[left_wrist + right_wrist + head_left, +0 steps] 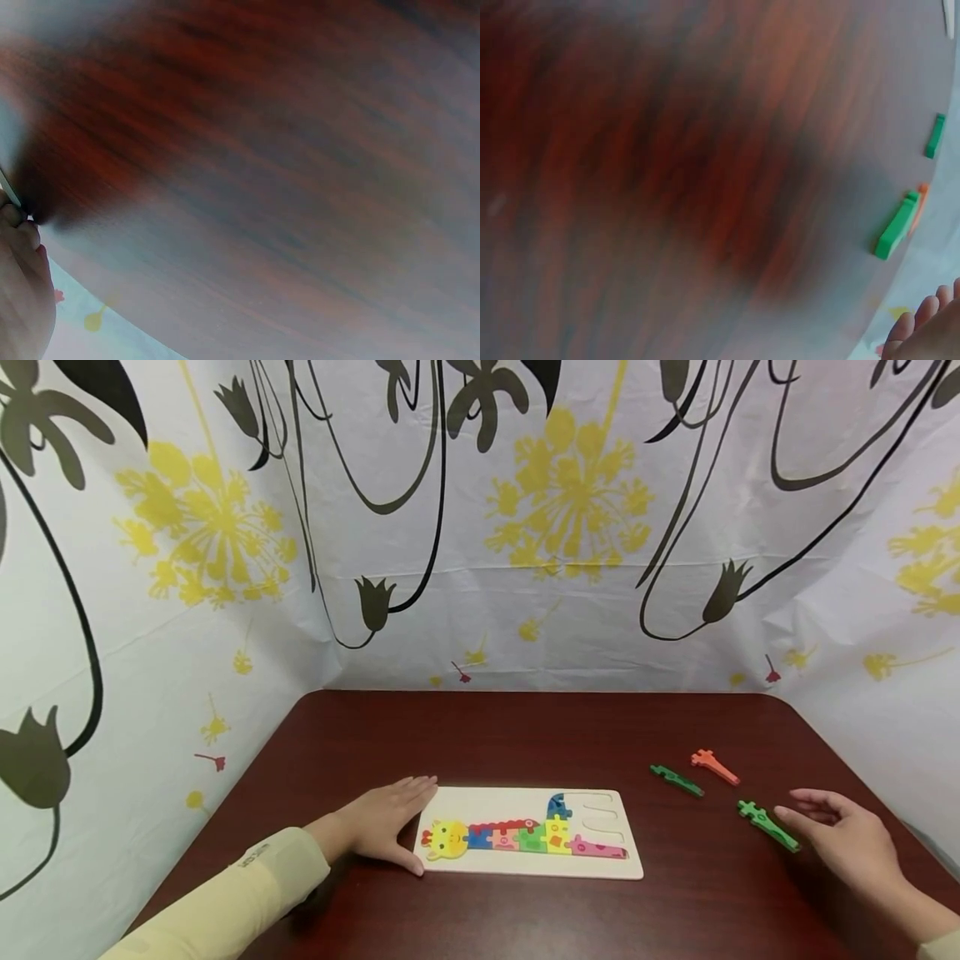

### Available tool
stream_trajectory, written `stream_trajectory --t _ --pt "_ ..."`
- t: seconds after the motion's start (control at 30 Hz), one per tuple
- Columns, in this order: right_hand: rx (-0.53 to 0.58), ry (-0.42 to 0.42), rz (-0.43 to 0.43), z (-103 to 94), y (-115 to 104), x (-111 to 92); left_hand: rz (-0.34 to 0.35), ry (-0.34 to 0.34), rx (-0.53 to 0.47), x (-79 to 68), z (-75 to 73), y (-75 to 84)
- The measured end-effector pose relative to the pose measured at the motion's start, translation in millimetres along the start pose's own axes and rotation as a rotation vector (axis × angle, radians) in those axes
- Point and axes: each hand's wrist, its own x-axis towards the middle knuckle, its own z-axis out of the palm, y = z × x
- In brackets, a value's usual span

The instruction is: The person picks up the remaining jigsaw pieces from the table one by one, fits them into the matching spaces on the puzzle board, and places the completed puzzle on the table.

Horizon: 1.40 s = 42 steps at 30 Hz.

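A pale puzzle board (487,804) lies flat with a colourful giraffe made of several pieces, its yellow head (447,840) at the left. Empty leg-shaped outlines show at its right end, beside a pink leg piece (597,848). My left hand (386,822) rests at the board's left edge, fingers straight and thumb spread toward the near corner. Over the table at the right, my right hand (851,839) has loosely bent fingers and holds nothing. Its thumb is close to a bright green leg piece (768,825), which lies on the table.
Farther back lie a darker green piece (677,780) and an orange piece (716,767), between the board and my right hand. The dark red-brown table (480,735) meets a floral-patterned white cloth (465,543) behind and at both sides.
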Motion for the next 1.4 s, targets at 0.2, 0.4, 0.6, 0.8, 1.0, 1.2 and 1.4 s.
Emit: stream_trajectory --t 0.2,0.4,0.6,0.8,1.0,1.2,1.4 --pt "-0.044 -0.026 0.048 -0.8 9 0 0.005 -0.001 0.004 0.5 -0.9 1.0" --pt "0.016 -0.095 0.055 2.2 22 -3 0.011 0.004 0.021 0.9 -1.9 0.8" --pt "0.03 -0.13 0.091 5.6 26 -3 0.021 0.006 0.016 1.2 -3.4 1.4" --pt "0.014 -0.159 0.107 7.5 27 -3 0.019 0.0 0.016 0.8 -4.3 1.6" --pt "-0.016 -0.162 0.107 11.6 32 -3 0.012 -0.007 0.017 1.5 -3.5 1.0" --pt "-0.049 -0.115 0.057 16.1 34 -5 0.01 -0.004 0.022 1.7 -1.4 -0.1" --pt "-0.073 -0.065 -0.018 18.6 35 -8 0.006 -0.003 0.019 0.6 0.6 -0.1"
